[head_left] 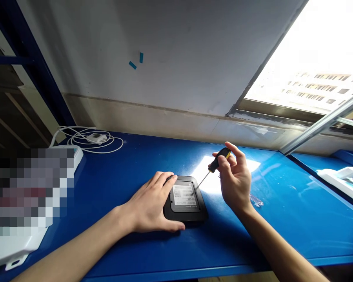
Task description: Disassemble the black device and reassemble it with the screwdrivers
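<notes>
My left hand point(148, 203), spread, braces the black device point(186, 216) on the blue surface point(129, 254); likely light, rigid: grip opposite edges. My right point(237, 182) pinches the screwdriver handle point(219, 159).

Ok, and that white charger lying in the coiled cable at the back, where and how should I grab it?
I'd pinch the white charger by the opposite sides of its block, coming down from above. It's small and boxy and lies low, with loops of the white cable around it, so a low reach from the side could snag them.
</notes>
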`<action>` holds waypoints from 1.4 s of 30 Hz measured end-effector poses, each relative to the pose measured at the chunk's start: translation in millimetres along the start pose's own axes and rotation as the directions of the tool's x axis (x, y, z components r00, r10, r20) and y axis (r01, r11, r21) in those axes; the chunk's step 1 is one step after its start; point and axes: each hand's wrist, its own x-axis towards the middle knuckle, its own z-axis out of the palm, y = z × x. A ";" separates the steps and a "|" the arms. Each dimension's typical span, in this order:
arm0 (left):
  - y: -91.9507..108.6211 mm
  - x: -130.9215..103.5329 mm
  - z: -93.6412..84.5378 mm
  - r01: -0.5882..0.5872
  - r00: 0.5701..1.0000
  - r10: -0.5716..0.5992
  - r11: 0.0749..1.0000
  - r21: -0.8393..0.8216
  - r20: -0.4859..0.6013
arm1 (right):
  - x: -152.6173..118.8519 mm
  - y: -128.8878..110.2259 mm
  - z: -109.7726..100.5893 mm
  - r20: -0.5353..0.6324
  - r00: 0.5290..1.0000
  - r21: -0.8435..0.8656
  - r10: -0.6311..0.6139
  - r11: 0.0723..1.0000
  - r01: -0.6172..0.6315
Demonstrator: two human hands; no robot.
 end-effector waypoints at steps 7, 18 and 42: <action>3.7 -2.2 -11.8 0.043 0.997 -0.046 0.998 0.038 0.062 | 18.7 20.5 -13.9 0.154 0.978 -0.332 0.137 0.940 -0.079; -7.3 -3.6 -4.1 0.011 1.000 -0.012 0.998 0.060 0.017 | 9.9 48.8 -6.5 0.318 0.931 -0.652 0.179 0.755 0.078; 2.9 -3.3 -9.7 0.079 0.995 -0.081 0.996 0.032 0.066 | -35.9 32.6 -191.4 0.334 0.929 -0.789 0.161 0.586 0.182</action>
